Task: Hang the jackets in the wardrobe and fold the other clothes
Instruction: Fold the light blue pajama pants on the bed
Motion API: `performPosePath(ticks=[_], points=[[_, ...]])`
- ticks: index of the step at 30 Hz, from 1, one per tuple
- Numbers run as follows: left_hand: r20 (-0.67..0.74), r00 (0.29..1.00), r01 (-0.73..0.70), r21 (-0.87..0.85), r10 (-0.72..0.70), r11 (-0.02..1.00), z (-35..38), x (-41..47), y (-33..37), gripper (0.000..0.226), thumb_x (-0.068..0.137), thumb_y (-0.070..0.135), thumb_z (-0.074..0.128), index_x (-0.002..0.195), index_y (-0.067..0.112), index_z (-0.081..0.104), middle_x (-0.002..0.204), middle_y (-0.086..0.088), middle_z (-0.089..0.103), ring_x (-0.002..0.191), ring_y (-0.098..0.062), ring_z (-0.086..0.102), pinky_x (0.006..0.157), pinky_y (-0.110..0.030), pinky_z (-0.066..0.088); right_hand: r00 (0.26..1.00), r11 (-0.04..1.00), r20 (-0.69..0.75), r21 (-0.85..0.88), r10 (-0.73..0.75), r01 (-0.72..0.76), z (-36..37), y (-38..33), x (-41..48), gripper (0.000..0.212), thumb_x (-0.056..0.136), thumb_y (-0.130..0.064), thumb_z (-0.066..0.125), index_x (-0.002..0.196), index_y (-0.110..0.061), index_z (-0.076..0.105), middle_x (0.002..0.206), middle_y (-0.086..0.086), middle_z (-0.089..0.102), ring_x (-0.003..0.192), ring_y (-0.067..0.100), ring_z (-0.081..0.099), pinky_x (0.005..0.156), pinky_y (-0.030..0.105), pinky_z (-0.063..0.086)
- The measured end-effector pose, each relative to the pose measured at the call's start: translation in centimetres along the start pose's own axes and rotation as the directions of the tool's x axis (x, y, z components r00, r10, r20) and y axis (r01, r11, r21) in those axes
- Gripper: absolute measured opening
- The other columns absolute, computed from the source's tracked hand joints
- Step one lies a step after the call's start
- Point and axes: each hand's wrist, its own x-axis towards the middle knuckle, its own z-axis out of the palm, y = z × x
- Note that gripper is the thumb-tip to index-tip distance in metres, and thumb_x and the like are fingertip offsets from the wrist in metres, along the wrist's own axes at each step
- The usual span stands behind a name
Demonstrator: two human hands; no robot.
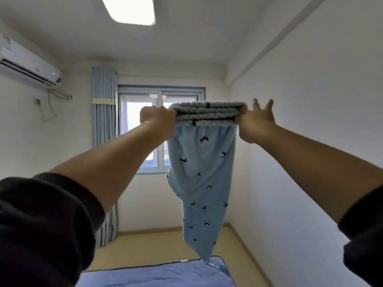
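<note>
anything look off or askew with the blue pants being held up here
Yes. The blue pants hang twisted: below the stretched waistband the cloth narrows to a single skewed point above the bed, not two flat legs. The left grip is a full fist; the right grip only pinches, other fingers splayed.

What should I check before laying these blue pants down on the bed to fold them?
1. Grip of left hand on the waistband: ok.
2. Hold of right hand on its other end: ok, pinched, though some fingers splay.
3. Level of waistband between both hands: ok.
4. Whether the pants hang flat: not ok, the fabric twists toward one point.
5. Room on the bed below: cannot tell, only its corner shows.
</note>
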Motion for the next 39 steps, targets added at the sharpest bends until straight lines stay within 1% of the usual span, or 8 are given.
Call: performPosePath(ticks=[5,13,18,22,25,32,35,39], points=[[0.012,0.963,-0.269,-0.068,0.270,0.961,5.4,-8.6,3.6,0.021,0.098,0.027,0.040,0.109,0.020,0.056,0.068,0.004,0.044,0.057,-0.014,0.043,0.056,-0.028,0.035,0.964,0.979,0.183,0.103,-0.191,0.174,6.2,-2.1,-8.0,0.043,0.093,-0.020,0.035,0.135,-0.029,0.044,0.144,0.000,0.035,0.131,0.029,0.032,0.102,0.050,0.029],[0.237,0.821,-0.421,-0.363,0.520,0.831,9.8,-30.5,9.3,0.019,0.078,0.036,0.067,0.088,0.020,0.066,0.088,-0.002,0.062,0.067,-0.026,0.067,0.052,-0.026,0.033,0.770,0.832,0.320,0.280,-0.551,0.479,16.3,-5.0,-29.0,0.036,0.092,-0.021,0.036,0.122,-0.030,0.053,0.135,-0.001,0.045,0.118,0.025,0.047,0.091,0.040,0.038],[0.427,0.661,-0.434,-0.453,0.617,0.778,8.5,-44.3,12.9,0.018,0.088,0.029,0.053,0.100,0.017,0.060,0.105,-0.002,0.052,0.087,-0.027,0.062,0.058,-0.032,0.035,0.583,0.711,0.406,0.407,-0.704,0.574,19.5,-4.6,-42.2,0.032,0.092,-0.023,0.039,0.119,-0.029,0.055,0.129,-0.001,0.049,0.115,0.025,0.045,0.088,0.039,0.036],[0.431,0.543,-0.454,-0.572,0.721,0.684,5.2,-52.8,14.3,0.020,0.059,0.033,0.074,0.070,0.021,0.063,0.081,0.003,0.059,0.063,-0.022,0.063,0.044,-0.025,0.034,0.433,0.622,0.450,0.502,-0.781,0.601,19.7,-3.2,-50.8,0.029,0.093,-0.026,0.039,0.116,-0.028,0.058,0.122,-0.001,0.052,0.114,0.025,0.045,0.087,0.039,0.036],[0.521,0.427,-0.417,-0.612,0.739,0.672,3.0,-57.0,15.1,0.023,0.080,0.033,0.054,0.096,0.020,0.065,0.104,0.003,0.057,0.093,-0.022,0.060,0.060,-0.028,0.033,0.284,0.525,0.455,0.591,-0.844,0.612,19.3,-1.8,-54.7,0.027,0.091,-0.030,0.041,0.109,-0.027,0.061,0.114,0.001,0.056,0.109,0.026,0.049,0.086,0.037,0.041],[0.520,0.028,-0.080,-0.850,0.854,0.520,1.9,-60.3,15.1,0.030,0.079,0.039,0.064,0.069,0.015,0.050,0.067,-0.009,0.047,0.055,-0.013,0.036,0.052,-0.029,0.027,-0.125,0.487,0.507,0.858,-0.853,0.162,19.0,-1.4,-57.0,0.019,0.090,-0.034,0.052,0.090,-0.022,0.068,0.067,-0.014,0.051,0.064,0.007,0.046,0.062,0.024,0.038],[0.561,-0.052,0.036,-0.826,0.826,0.563,4.2,-59.8,15.1,0.034,0.078,0.040,0.065,0.069,0.011,0.051,0.056,0.001,0.036,0.048,-0.009,0.032,0.049,-0.026,0.025,-0.136,0.494,0.496,0.868,-0.858,0.049,20.7,-3.2,-56.1,0.017,0.090,-0.034,0.054,0.090,-0.027,0.070,0.068,-0.020,0.050,0.069,0.005,0.047,0.063,0.019,0.037],[0.585,0.084,0.204,-0.803,0.807,0.560,11.7,-58.6,15.2,0.030,0.074,0.036,0.065,0.070,0.010,0.051,0.067,-0.006,0.047,0.060,-0.010,0.039,0.059,-0.030,0.033,0.001,0.450,0.450,0.893,-0.893,-0.032,26.0,-7.4,-53.6,0.024,0.082,-0.035,0.059,0.078,-0.011,0.061,0.075,0.004,0.050,0.068,0.012,0.044,0.064,0.031,0.035]])
